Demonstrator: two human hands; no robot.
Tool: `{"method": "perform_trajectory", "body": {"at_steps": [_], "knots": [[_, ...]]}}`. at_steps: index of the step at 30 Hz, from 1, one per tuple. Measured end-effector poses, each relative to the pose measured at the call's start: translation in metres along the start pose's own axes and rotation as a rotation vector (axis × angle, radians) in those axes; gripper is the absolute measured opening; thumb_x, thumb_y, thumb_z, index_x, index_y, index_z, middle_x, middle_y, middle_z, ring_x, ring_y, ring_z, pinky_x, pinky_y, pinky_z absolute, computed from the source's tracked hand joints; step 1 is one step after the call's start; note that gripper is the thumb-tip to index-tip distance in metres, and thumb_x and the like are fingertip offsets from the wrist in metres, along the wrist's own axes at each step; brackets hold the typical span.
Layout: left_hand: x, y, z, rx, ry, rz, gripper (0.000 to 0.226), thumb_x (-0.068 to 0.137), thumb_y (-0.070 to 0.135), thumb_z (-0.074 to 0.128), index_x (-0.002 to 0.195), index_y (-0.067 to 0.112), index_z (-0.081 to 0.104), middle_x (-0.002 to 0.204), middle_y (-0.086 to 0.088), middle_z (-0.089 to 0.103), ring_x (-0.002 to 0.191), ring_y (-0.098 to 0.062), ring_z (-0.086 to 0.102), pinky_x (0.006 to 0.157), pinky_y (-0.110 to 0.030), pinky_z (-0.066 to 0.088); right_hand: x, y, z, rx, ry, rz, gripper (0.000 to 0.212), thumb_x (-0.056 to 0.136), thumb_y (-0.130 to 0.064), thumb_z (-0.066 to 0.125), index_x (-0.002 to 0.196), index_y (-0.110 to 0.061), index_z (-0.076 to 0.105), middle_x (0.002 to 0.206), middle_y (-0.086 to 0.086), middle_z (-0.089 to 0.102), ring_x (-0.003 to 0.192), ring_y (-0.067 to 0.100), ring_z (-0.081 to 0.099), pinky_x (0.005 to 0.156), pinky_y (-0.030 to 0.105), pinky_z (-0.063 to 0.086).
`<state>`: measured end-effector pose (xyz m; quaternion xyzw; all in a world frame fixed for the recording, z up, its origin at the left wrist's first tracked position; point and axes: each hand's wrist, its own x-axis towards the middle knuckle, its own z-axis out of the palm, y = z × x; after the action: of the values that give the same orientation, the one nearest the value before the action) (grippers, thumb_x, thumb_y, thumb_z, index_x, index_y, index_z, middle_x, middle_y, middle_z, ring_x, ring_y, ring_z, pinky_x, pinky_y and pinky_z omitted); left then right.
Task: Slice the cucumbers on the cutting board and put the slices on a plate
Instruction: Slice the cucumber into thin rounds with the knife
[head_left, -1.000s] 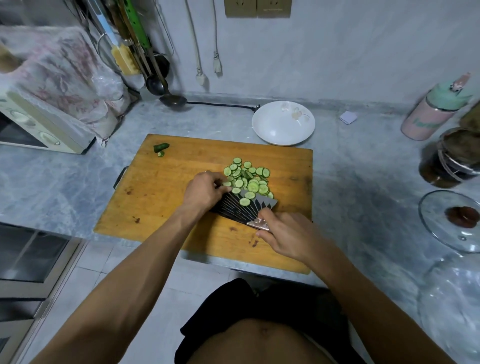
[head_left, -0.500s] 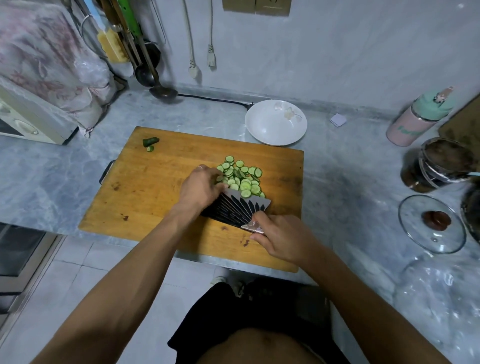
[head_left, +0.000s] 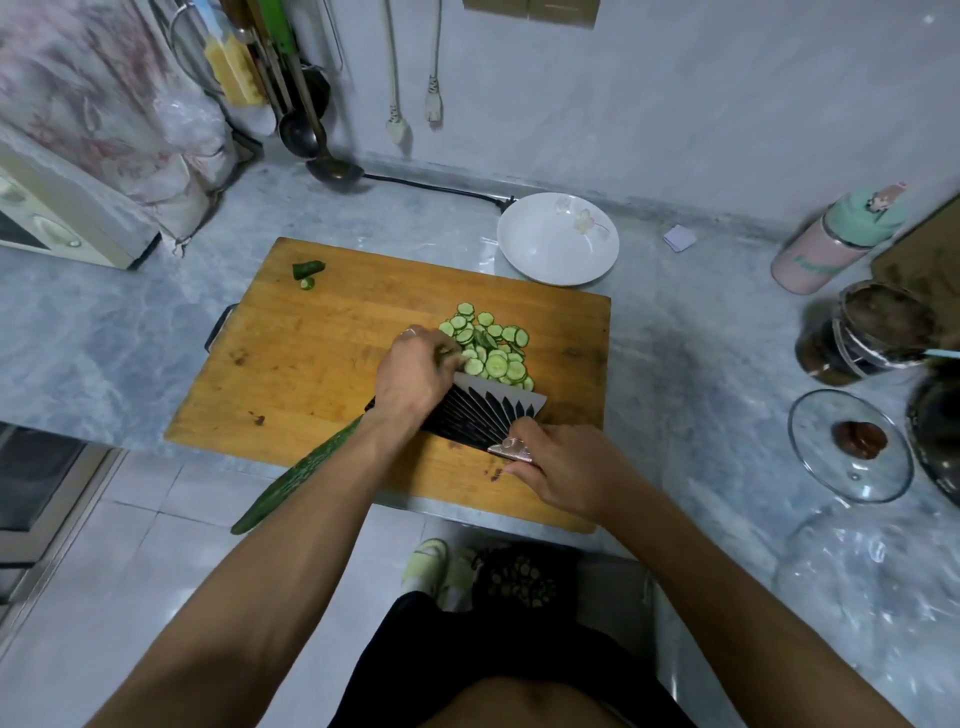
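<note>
Grey marbled worktop (head_left: 701, 364) carries a wooden cutting board (head_left: 311, 374), one near corner jutting over the edge. White plate (head_left: 558, 239) sits just beyond the board's far right corner, bare. A long cucumber (head_left: 296, 475) lies slanted across the board's near edge, its free end out over the floor and its other end hidden under the left forearm. Black cleaver (head_left: 488, 415) stands on the board, blade edge against the pile of slices (head_left: 491, 351). Right hand (head_left: 563, 470) is curled round the cleaver's handle. Left hand (head_left: 415, 376) has fingers bent down against the blade's flat and the cucumber; exact grip not discernible. Cut-off cucumber end (head_left: 307, 269) and a small piece lie at the board's far left.
</note>
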<state>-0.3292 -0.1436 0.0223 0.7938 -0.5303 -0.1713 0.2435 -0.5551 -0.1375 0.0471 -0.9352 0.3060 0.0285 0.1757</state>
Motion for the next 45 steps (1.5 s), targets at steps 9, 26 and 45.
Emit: {"method": "perform_trajectory", "body": {"at_steps": [9,26,45], "knots": [[-0.052,-0.044,-0.024,-0.227,0.448,0.013,0.016,0.089,0.017,0.062,0.097,0.011,0.074,0.097,-0.004,0.070,0.095,-0.019,0.060,0.084,-0.032,0.048,0.005,-0.006,0.005,0.260,0.087,0.220,0.036,0.098,-0.043,0.057,0.123,-0.019,0.050,0.097,0.003,0.070,0.083,0.023,0.066,0.070,0.041,0.055],[-0.079,-0.098,0.021,-0.054,0.267,-0.072,0.023,0.088,0.025,0.066,0.103,0.011,0.075,0.106,-0.004,0.073,0.093,-0.025,0.068,0.080,-0.031,0.055,0.026,-0.050,0.022,0.872,0.106,0.204,0.033,0.101,-0.031,0.058,0.129,-0.015,0.067,0.058,-0.023,0.060,0.050,-0.003,0.052,0.052,0.021,0.040],[-0.075,-0.100,0.020,-0.144,0.254,-0.053,0.025,0.081,0.015,0.058,0.093,0.005,0.077,0.103,-0.005,0.074,0.088,-0.021,0.069,0.080,-0.028,0.054,0.025,-0.073,0.031,0.816,0.130,0.182,0.028,0.101,-0.035,0.054,0.110,-0.014,0.070,0.068,0.016,0.063,0.066,0.034,0.062,0.059,0.045,0.053]]}}
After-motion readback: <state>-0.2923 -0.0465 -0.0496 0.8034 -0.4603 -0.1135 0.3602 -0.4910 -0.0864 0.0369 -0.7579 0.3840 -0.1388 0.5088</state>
